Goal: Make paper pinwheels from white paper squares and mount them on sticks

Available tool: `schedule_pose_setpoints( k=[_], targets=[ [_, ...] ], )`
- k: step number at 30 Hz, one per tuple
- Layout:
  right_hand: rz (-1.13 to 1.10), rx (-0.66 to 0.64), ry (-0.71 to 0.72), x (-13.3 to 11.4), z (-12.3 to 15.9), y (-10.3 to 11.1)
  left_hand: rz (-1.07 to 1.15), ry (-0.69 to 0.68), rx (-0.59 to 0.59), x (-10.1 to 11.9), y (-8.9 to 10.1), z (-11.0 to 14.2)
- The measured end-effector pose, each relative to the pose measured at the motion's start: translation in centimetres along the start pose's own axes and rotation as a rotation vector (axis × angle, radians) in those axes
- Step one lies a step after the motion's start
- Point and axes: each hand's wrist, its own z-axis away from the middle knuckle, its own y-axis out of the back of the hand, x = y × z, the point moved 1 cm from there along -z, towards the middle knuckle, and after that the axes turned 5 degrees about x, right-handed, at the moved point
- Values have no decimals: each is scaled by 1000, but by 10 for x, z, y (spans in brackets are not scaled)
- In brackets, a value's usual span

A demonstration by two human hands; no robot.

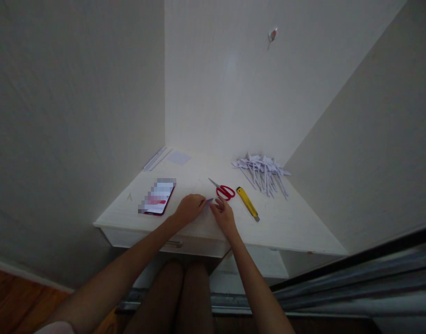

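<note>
Between my two hands, low over the white tabletop (206, 232), is a small folded piece of paper (208, 202). My left hand (191, 207) pinches it from the left, with the fingers closed. On the other side, my right hand (223, 214) has its fingertips at the paper's right edge, thumb and fingers bent together around it. Just beyond the right hand lie scissors (225, 191) with red handles, blades pointing away to the left. A yellow box cutter (247, 204) rests to the right of them.
At the back right lies a pile of folded paper pieces with rolled stems (263, 169). A phone (159, 197) lies on the left, its screen lit. Behind it are thin paper sticks (155, 158) and a flat paper square (178, 157). Walls enclose the table on three sides.
</note>
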Motion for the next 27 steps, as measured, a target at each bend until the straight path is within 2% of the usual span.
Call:
schedule_pose_setpoints(
  k=[5, 9, 11, 13, 15, 17, 20, 22, 25, 27],
  targets=[
    [-141, -174, 39, -14, -24, -10, 118, 17, 137, 3, 9, -19],
    [-269, -231, -42, -23, -40, 2, 269, 67, 239, -5, 19, -35],
    [-313, -280, -77, -28, -48, 12, 240, 113, 286, -11, 22, -42],
    [-245, -307, -73, -31, -57, 22, 168, 136, 325, -16, 21, -48],
    [-117, -367, -71, -32, -68, 29, 95, 84, 346, -20, 15, -53],
    [-35, -426, -60, -30, -79, 30, 55, -64, 311, -21, 5, -57],
    [-66, -444, -21, -23, -94, 24, 89, -267, 182, -20, -11, -61],
    [-138, -415, -21, -17, -100, 18, 188, -250, 124, -22, -19, -62],
    [-203, -365, -36, -9, -103, 11, 303, -179, 112, -25, -23, -61],
    [-214, -397, -10, -7, -101, 9, 341, -164, 121, -26, -23, -60]
  ],
)
